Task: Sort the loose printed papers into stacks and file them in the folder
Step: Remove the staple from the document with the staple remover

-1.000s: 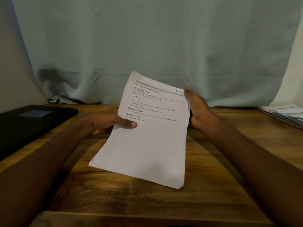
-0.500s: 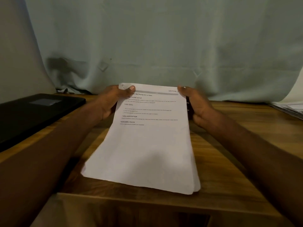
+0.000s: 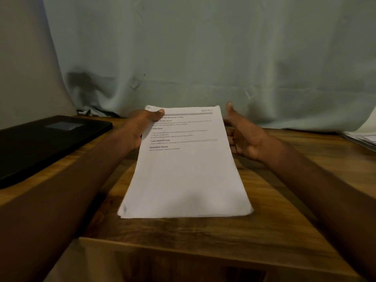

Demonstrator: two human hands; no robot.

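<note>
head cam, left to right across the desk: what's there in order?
Black flat folder → left hand pinching the stack's top left corner → white stack of printed papers on the wooden desk → right hand, open beside the stack's right edge → loose white papers at far right.

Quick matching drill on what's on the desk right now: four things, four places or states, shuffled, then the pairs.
1. paper stack
2. black folder
3. left hand
4. right hand

A. open beside the stack's right edge
B. far left of the table
C. thumb pinching the stack's top left corner
D. centre of the table, printed side up

Pairs: 1-D, 2-B, 3-C, 4-A
</note>
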